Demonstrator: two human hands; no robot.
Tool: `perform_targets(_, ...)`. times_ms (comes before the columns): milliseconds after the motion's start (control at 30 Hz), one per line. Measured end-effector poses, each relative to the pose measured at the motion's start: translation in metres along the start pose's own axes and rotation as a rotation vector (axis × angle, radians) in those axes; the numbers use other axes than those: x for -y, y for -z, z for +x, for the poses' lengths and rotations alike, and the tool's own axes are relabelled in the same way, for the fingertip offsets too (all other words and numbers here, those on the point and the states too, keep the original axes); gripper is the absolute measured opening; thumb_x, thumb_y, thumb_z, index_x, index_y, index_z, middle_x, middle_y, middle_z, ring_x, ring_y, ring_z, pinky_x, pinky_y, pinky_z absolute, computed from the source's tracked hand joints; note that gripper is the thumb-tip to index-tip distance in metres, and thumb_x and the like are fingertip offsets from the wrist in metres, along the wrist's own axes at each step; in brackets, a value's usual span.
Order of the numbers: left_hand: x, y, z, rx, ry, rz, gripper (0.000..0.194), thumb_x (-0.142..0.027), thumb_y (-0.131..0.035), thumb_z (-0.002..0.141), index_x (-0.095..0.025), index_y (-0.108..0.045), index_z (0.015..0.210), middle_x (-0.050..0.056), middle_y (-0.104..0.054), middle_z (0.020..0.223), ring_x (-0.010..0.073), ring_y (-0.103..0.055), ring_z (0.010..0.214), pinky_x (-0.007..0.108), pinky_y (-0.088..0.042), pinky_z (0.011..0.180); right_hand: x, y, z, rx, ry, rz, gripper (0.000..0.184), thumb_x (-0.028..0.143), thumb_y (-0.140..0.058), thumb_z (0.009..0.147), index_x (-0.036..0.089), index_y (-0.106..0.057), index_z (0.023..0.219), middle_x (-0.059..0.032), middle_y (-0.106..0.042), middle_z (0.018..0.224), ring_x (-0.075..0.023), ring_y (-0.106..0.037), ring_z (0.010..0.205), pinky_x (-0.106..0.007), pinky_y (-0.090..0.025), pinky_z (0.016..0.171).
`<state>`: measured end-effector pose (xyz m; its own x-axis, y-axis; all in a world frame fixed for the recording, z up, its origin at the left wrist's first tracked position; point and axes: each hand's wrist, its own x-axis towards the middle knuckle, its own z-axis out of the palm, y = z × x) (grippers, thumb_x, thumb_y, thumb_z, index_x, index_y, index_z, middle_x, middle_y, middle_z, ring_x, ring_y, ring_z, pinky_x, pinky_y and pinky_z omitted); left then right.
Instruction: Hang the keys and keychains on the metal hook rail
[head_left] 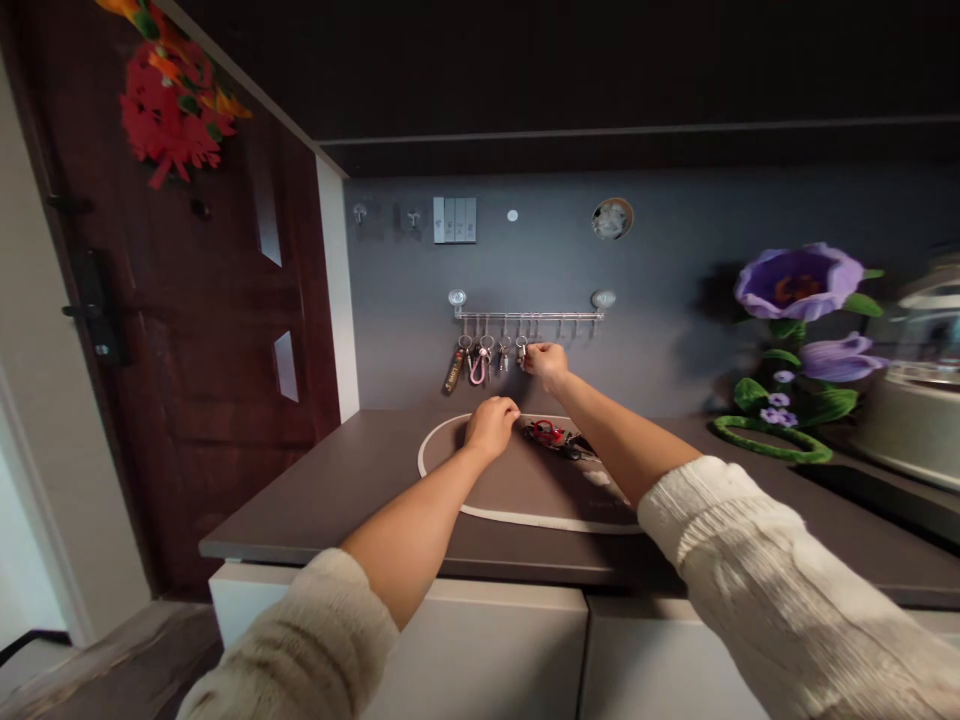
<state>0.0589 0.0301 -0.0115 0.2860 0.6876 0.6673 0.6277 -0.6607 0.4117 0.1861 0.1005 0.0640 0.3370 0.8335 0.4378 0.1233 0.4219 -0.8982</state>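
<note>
A metal hook rail (529,316) is fixed to the grey wall above a dark counter. Several keys and keyrings (480,360) hang from its left hooks. My right hand (546,362) is raised to the rail, fingers pinched on a silver key (522,349) hanging there. My left hand (491,426) hovers lower, over a dark oval tray (450,445) with a pale rim, its fingers curled closed; what it holds, if anything, is hidden. A red keychain bundle (553,435) lies in the tray just right of my left hand.
A dark wooden door (210,330) with a red ornament (169,110) stands to the left. Purple artificial flowers (802,330) sit on the counter at right, beside a pot-like appliance (911,400). Switches (454,220) are on the wall above the rail.
</note>
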Motion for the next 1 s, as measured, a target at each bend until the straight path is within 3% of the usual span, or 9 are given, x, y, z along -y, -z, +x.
perform_targets(433,0.004,0.000,0.000,-0.011,-0.011,0.003,0.016,-0.018,-0.047,0.079,-0.018,-0.064,0.079,0.005,-0.063,0.084,0.0157,-0.054,0.083,0.027,-0.040,0.079,0.013,0.030,-0.046,0.049,-0.146,0.019,0.013,0.011,-0.047,0.078,0.015,-0.051,0.066,-0.0021,-0.059,0.060,-0.0075,-0.055,0.050,-0.020,-0.047,0.051)
perform_targets(667,0.002,-0.001,-0.002,0.029,0.009,0.008,0.016,-0.021,-0.050,0.078,-0.018,-0.065,0.083,0.006,-0.062,0.084,0.0163,-0.054,0.080,0.028,-0.041,0.077,0.011,0.044,-0.077,0.139,-0.123,-0.029,0.011,0.014,-0.048,0.079,0.014,-0.053,0.070,-0.0048,-0.063,0.068,-0.0070,-0.056,0.054,-0.017,-0.043,0.051)
perform_targets(1000,-0.012,-0.004,-0.004,0.189,0.084,0.131,0.031,-0.033,-0.043,0.082,-0.016,-0.068,0.085,0.010,-0.065,0.091,0.0180,-0.057,0.085,0.027,-0.042,0.079,-0.009,0.071,-0.096,0.122,-0.004,-0.284,0.011,0.021,-0.050,0.076,0.013,-0.058,0.075,-0.0047,-0.064,0.068,-0.0095,-0.057,0.056,-0.021,-0.044,0.058)
